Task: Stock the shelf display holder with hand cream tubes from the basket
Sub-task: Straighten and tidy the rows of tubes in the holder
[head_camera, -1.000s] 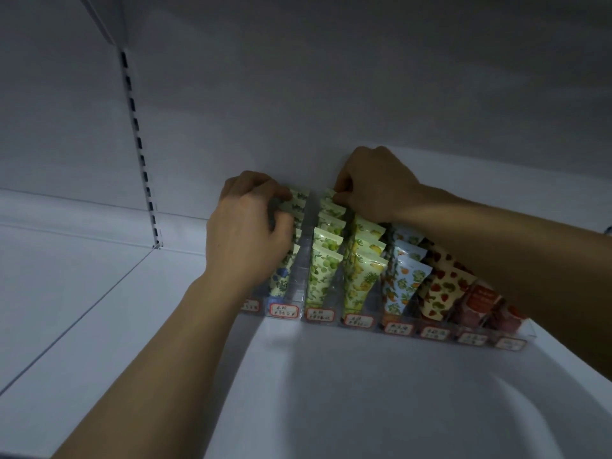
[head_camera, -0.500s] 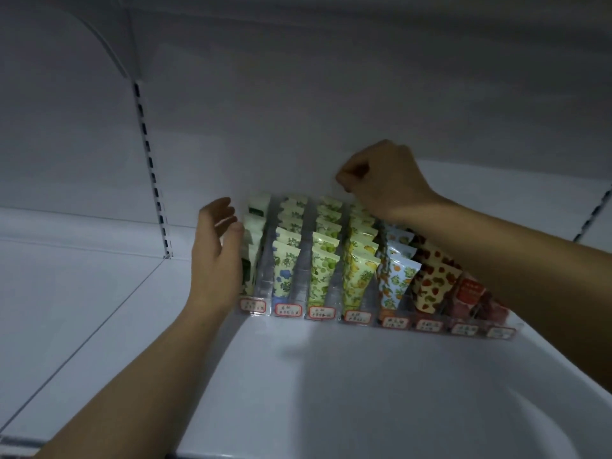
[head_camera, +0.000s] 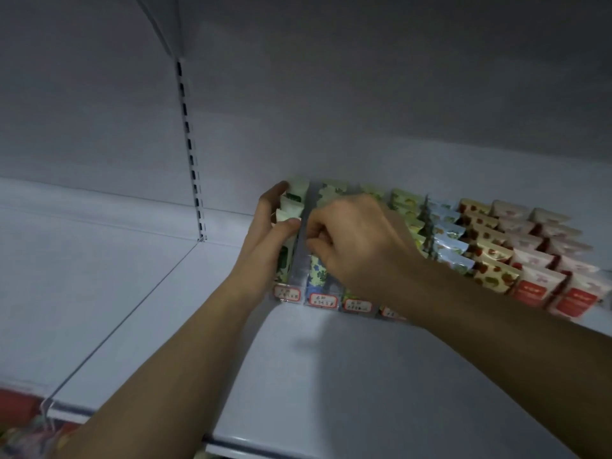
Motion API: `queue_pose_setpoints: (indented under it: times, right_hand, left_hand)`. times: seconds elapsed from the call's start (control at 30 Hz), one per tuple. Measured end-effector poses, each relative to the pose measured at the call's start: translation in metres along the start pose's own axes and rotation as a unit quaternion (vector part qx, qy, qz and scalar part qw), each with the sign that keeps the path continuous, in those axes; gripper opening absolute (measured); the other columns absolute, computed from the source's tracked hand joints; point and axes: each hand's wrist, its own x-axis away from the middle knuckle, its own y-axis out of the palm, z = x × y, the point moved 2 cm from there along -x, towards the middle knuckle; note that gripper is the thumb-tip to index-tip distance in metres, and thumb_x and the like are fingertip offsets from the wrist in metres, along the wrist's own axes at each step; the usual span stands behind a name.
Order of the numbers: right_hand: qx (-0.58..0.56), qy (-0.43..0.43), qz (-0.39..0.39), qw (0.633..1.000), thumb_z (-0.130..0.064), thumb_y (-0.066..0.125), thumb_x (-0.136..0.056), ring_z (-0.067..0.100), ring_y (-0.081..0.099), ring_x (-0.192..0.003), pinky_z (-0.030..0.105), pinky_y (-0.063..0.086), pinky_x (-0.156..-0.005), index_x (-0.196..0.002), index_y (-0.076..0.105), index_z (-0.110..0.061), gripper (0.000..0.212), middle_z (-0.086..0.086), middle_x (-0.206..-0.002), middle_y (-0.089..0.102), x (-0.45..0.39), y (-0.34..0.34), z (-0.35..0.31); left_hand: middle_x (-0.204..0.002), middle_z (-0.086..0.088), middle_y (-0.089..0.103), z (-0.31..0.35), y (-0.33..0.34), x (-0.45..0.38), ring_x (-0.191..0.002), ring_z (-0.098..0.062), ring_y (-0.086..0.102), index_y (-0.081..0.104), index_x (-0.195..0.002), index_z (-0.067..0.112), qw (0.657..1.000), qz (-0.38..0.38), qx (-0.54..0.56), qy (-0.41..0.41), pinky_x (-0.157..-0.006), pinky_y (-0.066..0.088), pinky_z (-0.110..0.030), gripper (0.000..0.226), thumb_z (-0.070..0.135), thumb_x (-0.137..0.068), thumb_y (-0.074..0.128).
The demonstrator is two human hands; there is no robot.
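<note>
Below the tubes [head_camera: 490, 256], unreadable price labels [head_camera: 321, 300]

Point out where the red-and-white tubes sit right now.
Head view, far right: the red-and-white tubes fill the holder's last two lanes, right of the strawberry-print tubes.
</note>
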Motion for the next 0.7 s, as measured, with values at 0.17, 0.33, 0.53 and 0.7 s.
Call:
queue_pose_setpoints:
  times: [0.17, 0.33, 0.53, 0.7]
  right_hand:
    - [0.007, 0.007, 0.010, 1.000, -0.026, 0.066, -0.089, 0.024, 0.066, -0.080, 0.035, 0.057, -0.069, -0.094, 0.072, -0.022, 0.009, 0.001, -0.089, 0.068, -0.008, -0.001, 0.002]
    - [0.016, 0.045, -0.001, 0.999, -0.023, 0.069, -0.089, 0.027, 0.065, -0.078, 0.038, 0.058, -0.071, -0.098, 0.070, -0.022, 0.010, 0.003, -0.088, 0.067, -0.013, 0.004, 0.008]
    - [-0.108, 0.044, 0.018, 0.993, -0.029, 0.074, -0.088, 0.020, 0.067, -0.076, 0.038, 0.058, -0.074, -0.091, 0.078, -0.018, 0.011, 0.002, -0.081, 0.073, -0.003, 0.011, 0.014]
    - [-0.086, 0.034, -0.023, 0.995, -0.030, 0.077, -0.087, 0.016, 0.067, -0.069, 0.037, 0.060, -0.071, -0.086, 0.077, -0.016, 0.013, 0.000, -0.074, 0.072, -0.012, 0.011, 0.014]
  left_hand:
    - [-0.122, -0.003, 0.065, -0.002, -0.001, -0.006, -0.113, -0.022, 0.063, 0.052, -0.135, 0.021, 1.000, 0.025, -0.006, -0.001, -0.090, 0.053, -0.035, 0.055, 0.027, -0.080, 0.056]
    - [-0.097, 0.008, 0.067, -0.001, 0.001, -0.006, -0.091, -0.009, 0.063, 0.057, -0.121, 0.015, 0.998, 0.059, -0.021, 0.002, -0.070, 0.051, -0.021, 0.030, 0.008, -0.094, 0.045]
    - [-0.094, 0.013, 0.066, 0.000, 0.001, -0.005, -0.091, -0.009, 0.061, 0.056, -0.114, 0.021, 0.996, 0.063, -0.059, 0.005, -0.067, 0.049, -0.018, 0.034, -0.001, -0.093, 0.040]
    - [-0.093, 0.011, 0.066, 0.003, 0.003, -0.003, -0.090, -0.010, 0.061, 0.056, -0.116, 0.019, 0.996, 0.065, -0.060, 0.007, -0.067, 0.050, -0.020, 0.034, 0.000, -0.093, 0.040]
